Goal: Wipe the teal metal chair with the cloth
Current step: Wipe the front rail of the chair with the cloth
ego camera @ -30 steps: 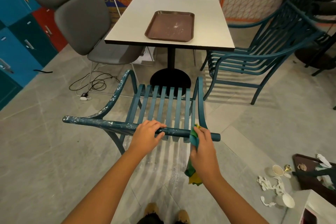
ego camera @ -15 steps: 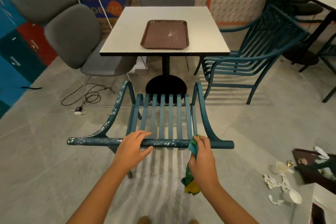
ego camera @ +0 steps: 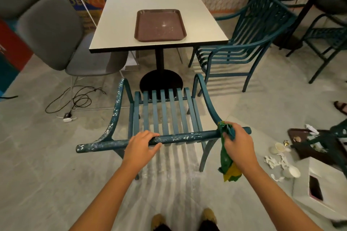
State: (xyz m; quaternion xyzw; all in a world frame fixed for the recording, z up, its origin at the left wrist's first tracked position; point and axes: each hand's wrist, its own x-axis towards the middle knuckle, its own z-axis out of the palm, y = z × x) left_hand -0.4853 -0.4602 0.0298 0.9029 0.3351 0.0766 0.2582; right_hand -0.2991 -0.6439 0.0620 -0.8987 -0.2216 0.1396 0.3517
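Note:
The teal metal chair (ego camera: pixel 165 116) stands in front of me, its slatted seat facing the table and its round top rail nearest me. White specks cover the rail and the left armrest. My left hand (ego camera: pixel 140 146) grips the rail left of its middle. My right hand (ego camera: pixel 237 142) holds a green and yellow cloth (ego camera: pixel 226 157) pressed around the rail near its right end. The cloth's loose end hangs down below my wrist.
A white table (ego camera: pixel 202 24) with a brown tray (ego camera: pixel 160 25) stands just beyond the chair. Grey padded chairs (ego camera: pixel 54 30) are on the left, a second teal chair (ego camera: pixel 244 43) on the right. A black cable (ego camera: pixel 75 99) and broken cups (ego camera: pixel 281 157) litter the floor.
My right hand has slid the cloth along the rail toward its right end. The left hand stays on the rail. The view has moved closer and shifted.

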